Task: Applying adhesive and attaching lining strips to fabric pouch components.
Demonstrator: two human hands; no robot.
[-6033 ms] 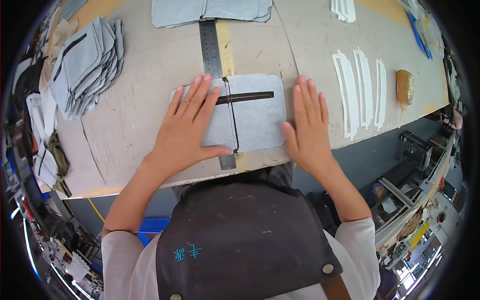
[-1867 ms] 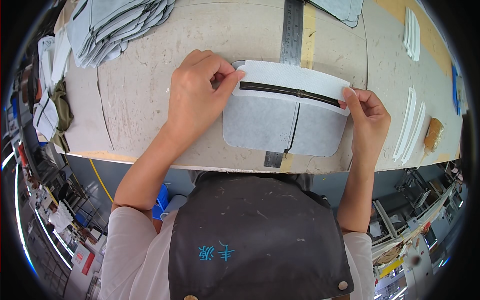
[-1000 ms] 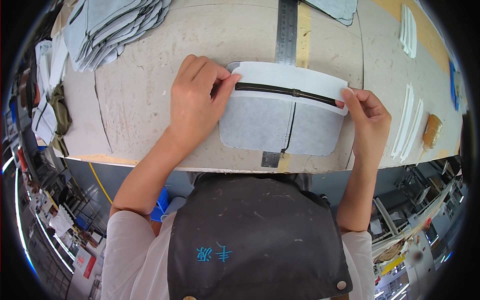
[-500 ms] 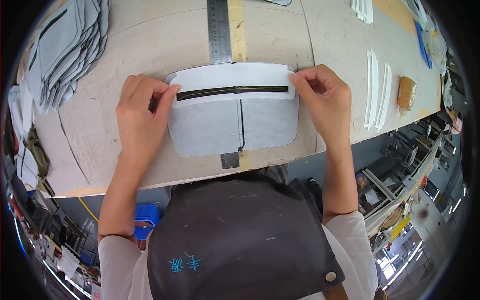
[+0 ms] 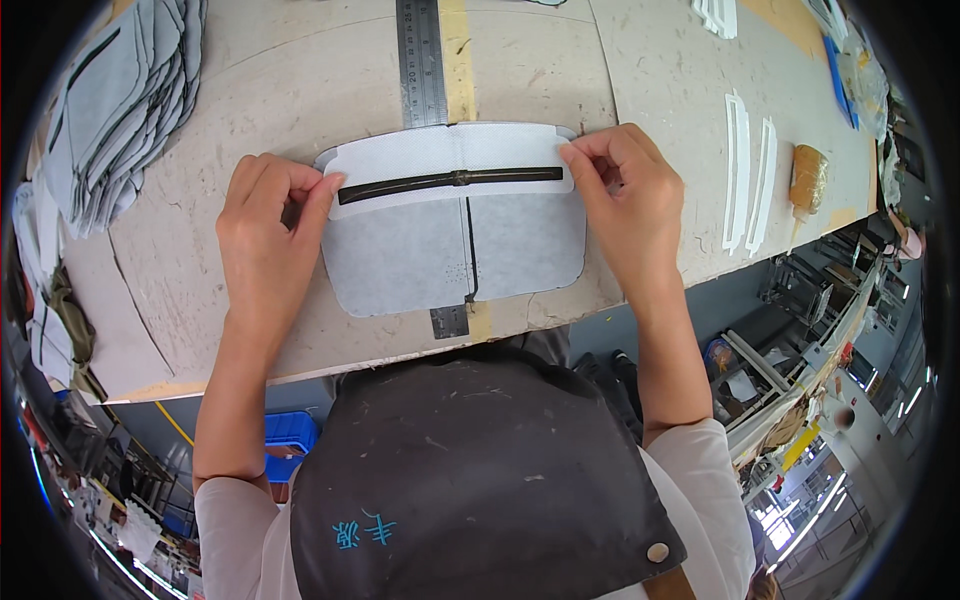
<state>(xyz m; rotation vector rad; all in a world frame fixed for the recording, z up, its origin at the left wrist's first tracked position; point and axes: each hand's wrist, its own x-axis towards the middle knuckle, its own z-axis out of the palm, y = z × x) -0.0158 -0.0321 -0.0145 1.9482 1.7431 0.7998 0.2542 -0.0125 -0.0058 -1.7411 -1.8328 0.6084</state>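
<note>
A grey fabric panel (image 5: 395,255) with rounded corners lies flat on the table in front of me. Across its upper part runs a white strip (image 5: 400,150), with a long black band (image 5: 520,176) showing along its middle. A dark vertical line goes from the band to the panel's lower edge. My left hand (image 5: 262,235) pinches the strip's left end between thumb and curled fingers. At the right end my right hand (image 5: 635,215) does likewise, thumb on the white edge. A steel ruler (image 5: 423,70) passes under the panel, its lower end showing below.
Stacked grey fabric pieces (image 5: 130,110) lie at the left. To the right are thin white slotted strips (image 5: 737,175) and a brown tape-wrapped object (image 5: 809,180). Yellowish tape (image 5: 457,60) runs beside the ruler. A blue crate (image 5: 290,430) stands below the table edge.
The whole view has shifted slightly to the left. Both hands keep their pinch at the strip's ends, and the panel lies in about the same place over the ruler.
</note>
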